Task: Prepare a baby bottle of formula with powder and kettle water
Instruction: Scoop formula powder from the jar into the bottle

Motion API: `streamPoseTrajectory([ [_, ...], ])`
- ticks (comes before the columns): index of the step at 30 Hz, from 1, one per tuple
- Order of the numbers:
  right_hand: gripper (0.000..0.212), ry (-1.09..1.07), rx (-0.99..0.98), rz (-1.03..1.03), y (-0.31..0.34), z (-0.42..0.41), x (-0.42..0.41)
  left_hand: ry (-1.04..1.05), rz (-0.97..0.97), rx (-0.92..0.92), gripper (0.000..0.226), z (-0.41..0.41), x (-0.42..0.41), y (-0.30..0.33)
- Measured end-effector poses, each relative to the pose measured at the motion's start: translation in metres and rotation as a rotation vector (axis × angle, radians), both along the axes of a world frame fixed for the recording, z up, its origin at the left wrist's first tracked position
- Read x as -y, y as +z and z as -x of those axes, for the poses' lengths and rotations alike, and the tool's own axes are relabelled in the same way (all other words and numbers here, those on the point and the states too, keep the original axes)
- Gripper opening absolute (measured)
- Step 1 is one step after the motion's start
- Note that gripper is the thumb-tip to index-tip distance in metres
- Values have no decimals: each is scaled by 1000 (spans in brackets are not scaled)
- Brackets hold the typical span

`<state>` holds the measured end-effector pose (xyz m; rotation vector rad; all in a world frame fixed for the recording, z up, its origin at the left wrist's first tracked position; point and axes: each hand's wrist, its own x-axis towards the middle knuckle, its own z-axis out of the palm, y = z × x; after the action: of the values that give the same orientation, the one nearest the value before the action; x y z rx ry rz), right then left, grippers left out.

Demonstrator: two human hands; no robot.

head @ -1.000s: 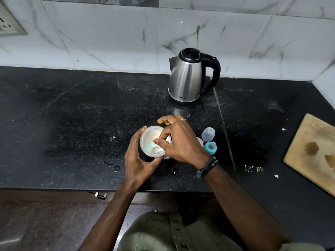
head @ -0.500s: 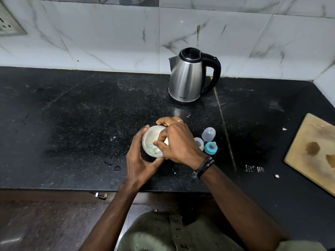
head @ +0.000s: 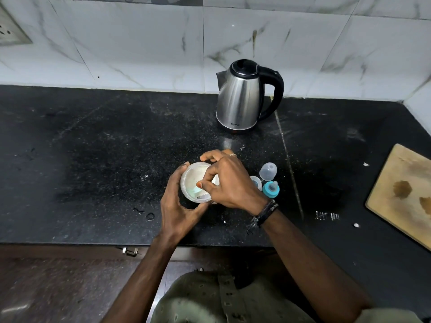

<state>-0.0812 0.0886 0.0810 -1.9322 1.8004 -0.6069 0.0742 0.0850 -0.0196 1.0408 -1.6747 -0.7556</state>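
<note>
A round white powder tub [head: 192, 180] with pale powder inside is tilted toward me above the black counter. My left hand [head: 178, 206] grips its left side and bottom. My right hand [head: 227, 183] reaches into the tub, its fingertips pinching something small near a pale blue scoop [head: 198, 191]. To the right, the open baby bottle [head: 256, 182] is partly hidden behind my right hand. Its teal collar with teat [head: 271, 189] and clear cap [head: 268, 171] lie beside it. A steel kettle [head: 242, 101] with a black handle stands behind.
A wooden cutting board [head: 403, 192] lies at the right edge of the counter [head: 93, 171]. White powder specks dust the counter. A marble-tiled wall [head: 140, 43] runs behind the kettle, with a socket plate [head: 11, 34] at the upper left.
The tub and both hands have shifted slightly. My right hand has dipped a little deeper into the tub, uncovering more of the bottle behind it.
</note>
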Motion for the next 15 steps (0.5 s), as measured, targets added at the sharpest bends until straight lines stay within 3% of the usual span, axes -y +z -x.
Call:
streamPoseTrajectory([
  [15,12,-98,387,-48,-2,23,6,62,-9,28,87,-6,7,-9],
])
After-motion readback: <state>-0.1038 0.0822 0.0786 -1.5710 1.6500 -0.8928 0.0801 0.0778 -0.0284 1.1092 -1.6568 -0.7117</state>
